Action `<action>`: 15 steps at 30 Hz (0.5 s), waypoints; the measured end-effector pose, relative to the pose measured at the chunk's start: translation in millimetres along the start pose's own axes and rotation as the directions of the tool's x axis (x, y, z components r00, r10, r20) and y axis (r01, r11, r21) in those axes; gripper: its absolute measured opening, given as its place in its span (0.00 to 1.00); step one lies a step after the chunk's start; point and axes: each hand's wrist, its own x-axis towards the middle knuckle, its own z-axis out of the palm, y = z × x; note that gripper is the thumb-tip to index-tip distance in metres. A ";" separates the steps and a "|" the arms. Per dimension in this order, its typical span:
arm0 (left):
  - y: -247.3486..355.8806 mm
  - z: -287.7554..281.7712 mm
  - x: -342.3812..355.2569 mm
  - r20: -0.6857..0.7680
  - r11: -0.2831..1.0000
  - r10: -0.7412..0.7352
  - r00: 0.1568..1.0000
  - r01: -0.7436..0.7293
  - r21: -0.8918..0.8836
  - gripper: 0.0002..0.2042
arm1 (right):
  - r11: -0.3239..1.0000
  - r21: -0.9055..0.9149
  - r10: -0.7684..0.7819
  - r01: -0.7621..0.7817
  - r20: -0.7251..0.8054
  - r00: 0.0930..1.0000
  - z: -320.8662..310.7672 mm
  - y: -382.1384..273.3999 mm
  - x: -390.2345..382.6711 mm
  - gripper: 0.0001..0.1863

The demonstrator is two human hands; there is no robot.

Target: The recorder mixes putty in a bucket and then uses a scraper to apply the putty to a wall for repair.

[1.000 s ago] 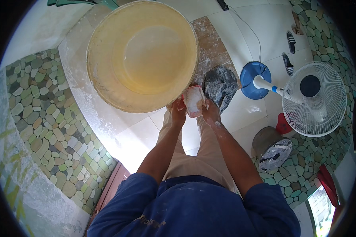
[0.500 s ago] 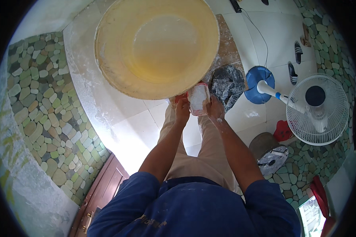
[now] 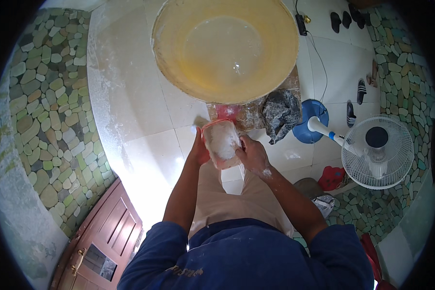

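Between my two hands is a small reddish rectangular tub (image 3: 226, 165), with white powder (image 3: 222, 140) inside it. My left hand (image 3: 198, 151) grips the tub's left wall, its fingers partly hidden behind the side. On the opposite side, my right hand (image 3: 252, 153) is closed at the right rim, fingertips by the powder, with white dust at the wrist. Just beyond the tub stands a large yellow round basin (image 3: 179, 72), its bottom wet and shiny with what looks like shallow pale liquid.
A crumpled black plastic bag (image 3: 279, 113) dusted white lies right of the basin, on a brown board (image 3: 249, 121). Farther right is a standing fan (image 3: 377, 152) with a blue base (image 3: 310, 130); its cable crosses the tiles. Slippers (image 3: 351, 113) lie beyond. A wooden door (image 3: 106, 232) is at lower left.
The tub has come away from the basin's edge, nearer to me, and shows larger. My left hand now spreads along its side. The whole view has shifted, with the basin farther right.
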 end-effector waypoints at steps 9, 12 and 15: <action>-2.9 -35.9 -25.9 0.255 0.923 0.320 0.913 -0.239 -0.302 0.29 | 0.986 0.113 -0.125 0.119 0.043 0.991 35.0 -58.3 -4.0 0.10; 10.1 -36.5 -49.7 0.058 0.970 0.139 0.989 -0.124 -0.209 0.27 | 0.913 0.409 0.036 0.000 -0.080 0.996 60.9 -19.2 14.4 0.12; 26.8 -40.9 -72.3 0.033 0.984 0.098 0.995 -0.092 -0.152 0.25 | 0.839 0.402 0.463 -0.367 -0.173 0.869 93.6 45.3 59.0 0.15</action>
